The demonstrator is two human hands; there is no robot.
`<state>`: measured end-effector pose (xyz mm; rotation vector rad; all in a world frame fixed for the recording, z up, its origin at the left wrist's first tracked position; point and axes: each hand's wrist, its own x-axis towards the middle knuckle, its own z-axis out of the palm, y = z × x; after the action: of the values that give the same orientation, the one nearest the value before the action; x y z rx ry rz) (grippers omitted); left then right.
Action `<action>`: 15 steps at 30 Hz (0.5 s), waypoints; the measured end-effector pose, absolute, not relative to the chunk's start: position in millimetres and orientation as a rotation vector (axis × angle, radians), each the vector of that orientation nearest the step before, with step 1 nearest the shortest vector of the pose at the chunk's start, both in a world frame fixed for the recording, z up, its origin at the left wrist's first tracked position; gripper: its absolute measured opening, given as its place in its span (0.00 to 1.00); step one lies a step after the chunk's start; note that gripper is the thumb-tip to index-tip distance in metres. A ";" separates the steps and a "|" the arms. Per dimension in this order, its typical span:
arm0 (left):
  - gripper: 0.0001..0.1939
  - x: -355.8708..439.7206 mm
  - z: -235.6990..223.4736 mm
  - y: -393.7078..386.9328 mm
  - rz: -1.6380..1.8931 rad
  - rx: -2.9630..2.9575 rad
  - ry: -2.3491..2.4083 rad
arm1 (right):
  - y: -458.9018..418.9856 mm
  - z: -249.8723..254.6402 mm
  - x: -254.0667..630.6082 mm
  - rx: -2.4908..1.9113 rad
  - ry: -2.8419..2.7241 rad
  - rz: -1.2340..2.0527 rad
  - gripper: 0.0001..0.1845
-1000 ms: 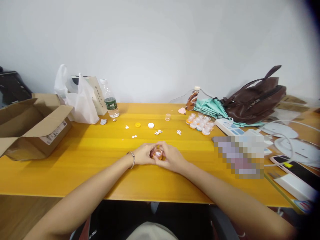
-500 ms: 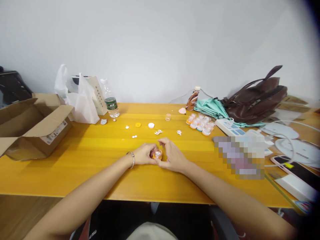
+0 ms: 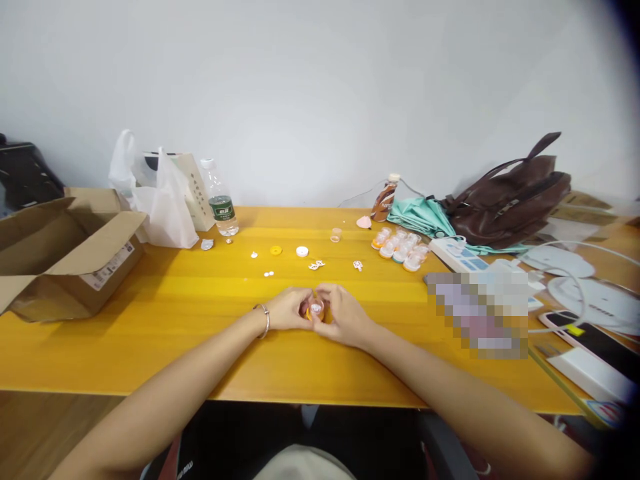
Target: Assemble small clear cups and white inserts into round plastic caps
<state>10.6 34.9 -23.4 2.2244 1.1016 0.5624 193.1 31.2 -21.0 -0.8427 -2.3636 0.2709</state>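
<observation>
A small clear-domed capsule with an orange base is held between both hands near the middle of the table. From its left side, my left hand grips it with curled fingers. My right hand curves around the other side, thumb in front and fingertips at the back. Beyond the hands lie white cut-out pieces, another white cut-out piece, a white disc, a yellow ring and a clear cup. Parts of the capsule are hidden by the fingers.
Several similar capsules stand in rows at the right. Behind them are a brown drink bottle, a teal cloth and a brown bag. An open carton, white plastic bag and water bottle stand left.
My right hand's fingers have come down and closed in on the capsule. The left hand stays nearly where it was, and the loose pieces have not moved.
</observation>
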 end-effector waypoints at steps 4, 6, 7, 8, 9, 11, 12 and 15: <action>0.15 10.1 -23.1 35.1 0.551 2.226 1.121 | 30.3 -18.1 192.5 -0.888 -2.358 0.251 0.29; 0.15 10.3 -21.6 34.5 0.550 2.231 1.091 | 30.2 -16.3 192.2 -0.935 -2.393 0.299 0.24; 0.14 10.5 -20.8 34.2 0.548 2.238 1.074 | 30.2 -15.4 192.2 -0.931 -2.415 0.308 0.21; 0.14 10.6 -20.3 34.0 0.544 2.242 1.062 | 30.1 -14.5 192.3 -0.914 -2.431 0.303 0.19; 0.13 10.8 -19.9 34.0 0.544 2.243 1.063 | 30.0 -13.7 192.3 -0.898 -2.434 0.287 0.19; 0.14 10.9 -19.6 34.0 0.545 2.244 1.084 | 29.7 -12.2 192.3 -0.904 -2.415 0.255 0.23; 0.15 11.0 -19.5 34.0 0.545 2.245 1.087 | 29.5 -11.7 192.2 -0.929 -2.411 0.256 0.24; 0.15 11.3 -18.2 33.4 0.544 2.251 1.090 | 29.2 -11.6 191.2 -0.962 -2.457 0.296 0.17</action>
<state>11.3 33.4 -18.2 2.2508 1.0899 0.5435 191.2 29.2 -11.6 -0.9623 -2.4570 0.2959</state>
